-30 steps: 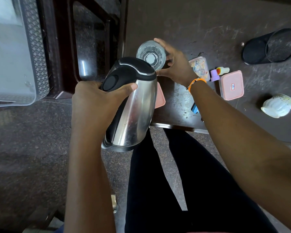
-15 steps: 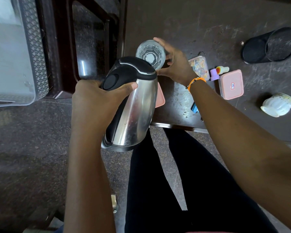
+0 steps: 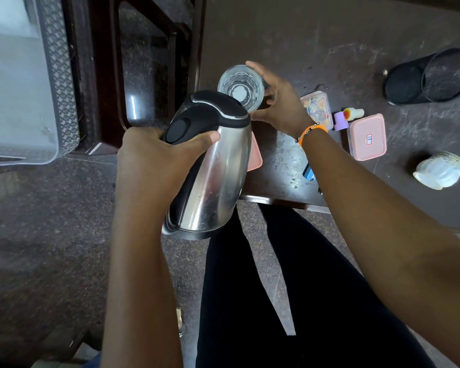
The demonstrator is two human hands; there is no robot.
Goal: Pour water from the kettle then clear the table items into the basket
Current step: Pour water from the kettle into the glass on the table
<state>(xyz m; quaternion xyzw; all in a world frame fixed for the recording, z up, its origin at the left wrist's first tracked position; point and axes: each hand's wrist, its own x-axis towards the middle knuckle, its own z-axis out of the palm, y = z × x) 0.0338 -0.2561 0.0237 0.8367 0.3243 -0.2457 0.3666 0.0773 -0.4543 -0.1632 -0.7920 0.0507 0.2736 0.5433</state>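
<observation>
My left hand grips the black handle of a steel kettle, which is tilted with its top toward a clear glass on the dark table. My right hand wraps the glass's right side. On the table to the right lie a small clear box, a purple and yellow little bottle, a pink lidded box, a white cup on its side and a black mesh holder on its side. A grey basket stands at the far left.
A pink flat item pokes out from behind the kettle. A small blue object lies by my right forearm near the table's front edge. A dark wooden chair frame stands between basket and table. My legs are below.
Almost nothing differs: both hands hold the same grips, and the kettle stays tilted at the glass in the same place.
</observation>
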